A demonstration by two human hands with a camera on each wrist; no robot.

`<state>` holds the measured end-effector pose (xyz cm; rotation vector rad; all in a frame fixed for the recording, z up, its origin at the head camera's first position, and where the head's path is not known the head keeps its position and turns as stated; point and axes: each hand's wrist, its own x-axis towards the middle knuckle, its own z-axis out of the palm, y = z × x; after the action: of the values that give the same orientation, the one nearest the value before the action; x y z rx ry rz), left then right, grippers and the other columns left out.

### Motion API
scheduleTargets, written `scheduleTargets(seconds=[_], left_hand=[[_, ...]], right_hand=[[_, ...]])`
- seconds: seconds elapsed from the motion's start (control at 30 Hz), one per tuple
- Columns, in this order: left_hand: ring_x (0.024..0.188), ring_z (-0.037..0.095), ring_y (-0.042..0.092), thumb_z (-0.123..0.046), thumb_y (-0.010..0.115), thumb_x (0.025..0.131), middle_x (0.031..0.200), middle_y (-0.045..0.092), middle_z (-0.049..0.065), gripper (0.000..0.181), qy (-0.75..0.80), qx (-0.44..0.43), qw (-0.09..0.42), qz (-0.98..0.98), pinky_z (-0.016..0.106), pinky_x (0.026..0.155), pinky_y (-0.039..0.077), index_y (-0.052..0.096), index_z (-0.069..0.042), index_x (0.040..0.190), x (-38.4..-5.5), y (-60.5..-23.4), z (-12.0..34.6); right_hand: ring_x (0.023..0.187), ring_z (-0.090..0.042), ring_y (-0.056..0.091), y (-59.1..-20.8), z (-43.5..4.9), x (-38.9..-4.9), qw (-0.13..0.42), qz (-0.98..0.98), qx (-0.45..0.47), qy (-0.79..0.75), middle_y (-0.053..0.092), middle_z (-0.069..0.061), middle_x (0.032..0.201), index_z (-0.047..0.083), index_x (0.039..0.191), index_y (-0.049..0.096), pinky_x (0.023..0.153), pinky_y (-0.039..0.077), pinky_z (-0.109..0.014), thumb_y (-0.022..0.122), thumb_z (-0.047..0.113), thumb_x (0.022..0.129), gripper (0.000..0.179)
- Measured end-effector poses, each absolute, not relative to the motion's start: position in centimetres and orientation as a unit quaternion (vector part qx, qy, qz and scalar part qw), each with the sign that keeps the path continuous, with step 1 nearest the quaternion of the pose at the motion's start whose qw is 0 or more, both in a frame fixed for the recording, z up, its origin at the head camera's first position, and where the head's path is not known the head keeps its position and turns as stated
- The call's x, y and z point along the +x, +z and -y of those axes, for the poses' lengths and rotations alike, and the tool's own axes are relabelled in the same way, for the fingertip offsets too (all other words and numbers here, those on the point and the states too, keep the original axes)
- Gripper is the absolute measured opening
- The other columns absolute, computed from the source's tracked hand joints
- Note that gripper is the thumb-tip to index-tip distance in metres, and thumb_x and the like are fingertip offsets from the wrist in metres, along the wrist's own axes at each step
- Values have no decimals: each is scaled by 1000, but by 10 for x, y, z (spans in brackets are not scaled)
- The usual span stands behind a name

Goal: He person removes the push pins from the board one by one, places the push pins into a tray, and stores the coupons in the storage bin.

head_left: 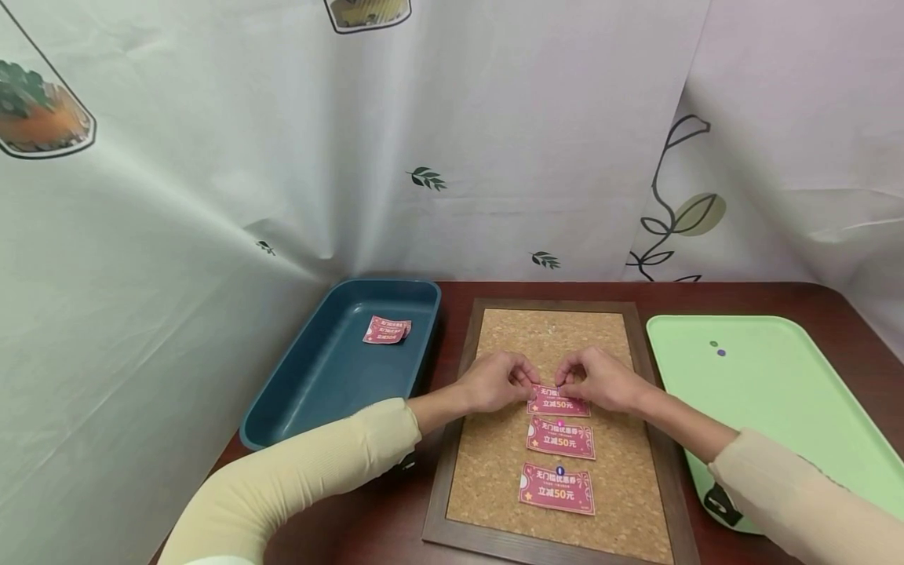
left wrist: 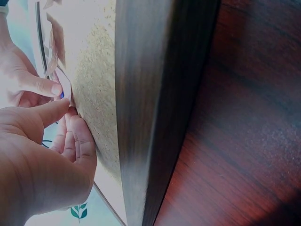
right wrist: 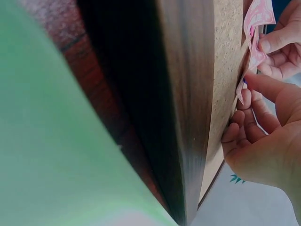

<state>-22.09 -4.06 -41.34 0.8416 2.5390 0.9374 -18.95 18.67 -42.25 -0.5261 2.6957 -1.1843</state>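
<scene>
On a wood-framed cork board (head_left: 487, 479) lie three pink coupons in a column. My left hand (head_left: 497, 380) pinches the upper left corner of the top coupon (head_left: 558, 405) between thumb and fingers. At that coupon's upper edge, my right hand (head_left: 600, 380) pinches a small blue pushpin (right wrist: 245, 80), mostly hidden under the thumb. A pink pin (head_left: 560, 423) stands at the top of the middle coupon (head_left: 561, 439). The lowest coupon (head_left: 556, 490) has a dark blue pin (head_left: 560, 471) at its top edge.
Left of the board stands a deep blue tray (head_left: 318, 392) with a few more coupons (head_left: 386, 329) in it. To the right is a light green tray (head_left: 777, 400) holding a green pin (head_left: 713, 344) and a purple pin (head_left: 721, 353). A printed curtain hangs behind the table.
</scene>
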Motion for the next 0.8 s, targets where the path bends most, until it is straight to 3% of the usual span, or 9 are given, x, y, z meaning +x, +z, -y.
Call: scheduleTargets(seconds=[0.8], left_hand=[[72,2,57,-7,82,93,78,67,-7,9,328,282,159,-887,21,68,45,77,-13,96,-221,-414,40]], right_hand=[[77,-18,52,-425,-191,-192,66,-898,-186,-393,69,2,84,10,92,79,65,42,-28,80,0,91,10]])
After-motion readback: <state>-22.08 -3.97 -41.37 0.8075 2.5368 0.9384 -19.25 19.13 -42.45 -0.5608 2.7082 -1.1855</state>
